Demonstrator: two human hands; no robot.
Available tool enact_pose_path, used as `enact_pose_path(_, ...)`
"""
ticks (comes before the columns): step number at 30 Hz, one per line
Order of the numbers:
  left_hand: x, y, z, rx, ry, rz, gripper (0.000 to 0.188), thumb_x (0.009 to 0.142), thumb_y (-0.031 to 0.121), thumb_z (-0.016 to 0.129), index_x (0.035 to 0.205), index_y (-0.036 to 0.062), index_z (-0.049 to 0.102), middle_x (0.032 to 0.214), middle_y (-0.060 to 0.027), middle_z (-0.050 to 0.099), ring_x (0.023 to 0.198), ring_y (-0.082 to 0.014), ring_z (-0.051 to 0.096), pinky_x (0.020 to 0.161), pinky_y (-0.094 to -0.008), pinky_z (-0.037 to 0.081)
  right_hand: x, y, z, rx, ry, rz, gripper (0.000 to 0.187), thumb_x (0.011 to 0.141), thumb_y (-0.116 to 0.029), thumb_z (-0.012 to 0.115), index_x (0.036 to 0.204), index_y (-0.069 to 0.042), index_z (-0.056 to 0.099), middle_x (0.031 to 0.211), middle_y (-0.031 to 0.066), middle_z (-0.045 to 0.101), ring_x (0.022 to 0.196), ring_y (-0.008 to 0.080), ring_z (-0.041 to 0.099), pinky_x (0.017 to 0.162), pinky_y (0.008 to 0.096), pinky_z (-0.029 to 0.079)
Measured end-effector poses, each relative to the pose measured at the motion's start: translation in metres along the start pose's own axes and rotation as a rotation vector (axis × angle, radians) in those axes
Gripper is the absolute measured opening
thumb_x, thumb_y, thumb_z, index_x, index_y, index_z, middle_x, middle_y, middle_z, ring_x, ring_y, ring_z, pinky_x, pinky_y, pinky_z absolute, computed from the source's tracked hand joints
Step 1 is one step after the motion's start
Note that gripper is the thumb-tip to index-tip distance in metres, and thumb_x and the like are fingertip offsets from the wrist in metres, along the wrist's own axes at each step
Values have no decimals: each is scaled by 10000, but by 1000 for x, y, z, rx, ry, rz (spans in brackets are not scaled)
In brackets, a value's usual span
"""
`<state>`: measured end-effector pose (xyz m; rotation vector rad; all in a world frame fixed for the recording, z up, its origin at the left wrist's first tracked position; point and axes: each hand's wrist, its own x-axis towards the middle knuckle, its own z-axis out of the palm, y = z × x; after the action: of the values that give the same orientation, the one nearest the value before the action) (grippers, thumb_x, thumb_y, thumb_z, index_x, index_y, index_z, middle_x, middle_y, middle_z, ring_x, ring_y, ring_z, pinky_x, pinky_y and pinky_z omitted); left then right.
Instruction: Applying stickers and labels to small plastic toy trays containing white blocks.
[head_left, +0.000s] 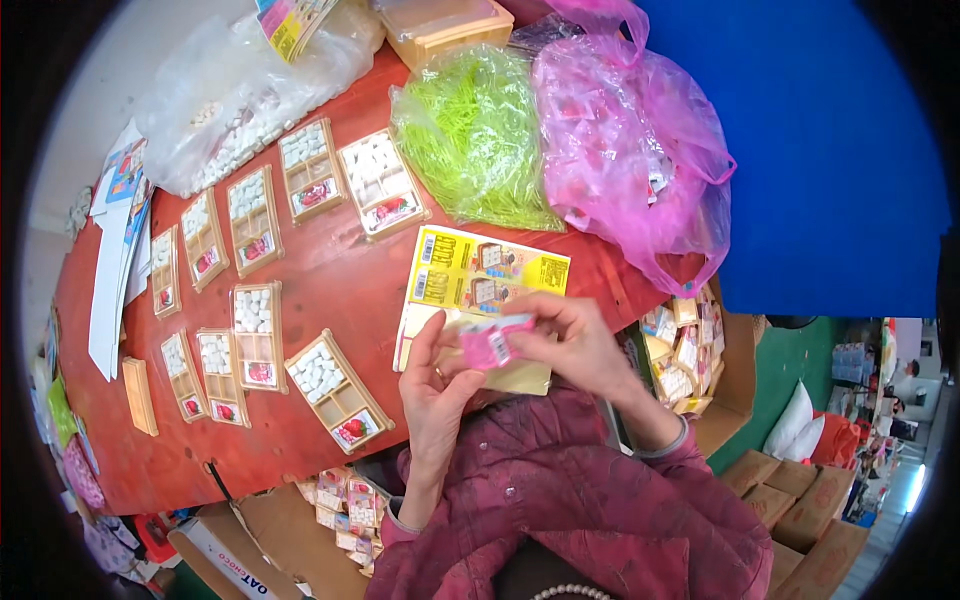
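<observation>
My right hand [575, 340] pinches a small pink packet [488, 346] with a barcode label between thumb and fingers. Close by on its left, my left hand [435, 385] has thumb and forefinger apart, the thumb tip near the packet's lower edge. Whether that thumb touches the packet is hard to see. Beneath both hands lie yellow printed cards [485, 268] at the table's near edge. To the left stands a compartment tray [340, 390] with white pellets and a strawberry-pictured packet, one of several such trays spread over the red table [330, 270].
A clear bag of lime-green sticks [470, 135] and a pink plastic bag [630, 150] of packets stand at the back. A bag of white pellets [250, 100] sits back left. Cardboard boxes of filled trays [690, 350] flank me below the table edge.
</observation>
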<state>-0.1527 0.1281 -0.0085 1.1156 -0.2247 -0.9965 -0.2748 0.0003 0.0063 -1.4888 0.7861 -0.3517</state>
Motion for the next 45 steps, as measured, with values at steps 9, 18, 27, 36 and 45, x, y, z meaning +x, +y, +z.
enact_pose_path(9,-9,13,-7,210,20,-10,287,870,160,605,1087,-28,587,996,-127,653,799,-134,619,717,-235,464,-8,-20,-74,152,218,66,212,797,7,632,1009,15,627,881,48,664,780,90,619,725,210,494)
enact_pose_path(18,-9,8,-7,273,53,67,208,877,118,600,1030,-23,604,968,-97,644,824,-122,600,735,-234,462,-17,-42,-100,-314,363,4,170,794,-9,624,961,23,618,816,26,625,709,73,571,643,205,451)
enact_pose_path(27,-2,-5,-1,840,-55,418,194,762,-39,618,956,-44,605,934,-175,621,865,-310,601,769,-353,476,-26,-49,-93,-814,504,-315,216,726,11,641,941,34,624,730,80,556,628,144,510,583,250,406)
enact_pose_path(36,-3,-2,-11,831,-3,383,162,807,-51,594,968,-38,609,921,-137,617,830,-226,602,692,-280,472,93,-119,-132,-1184,624,-1019,265,735,52,661,990,-14,630,824,84,602,706,195,578,635,282,471)
enact_pose_path(45,9,6,-7,795,55,377,145,804,-42,607,949,-39,609,890,-155,625,809,-259,616,728,-300,476,258,-113,-128,-785,465,-1161,272,745,14,665,1010,-41,650,886,75,650,776,191,624,716,275,489)
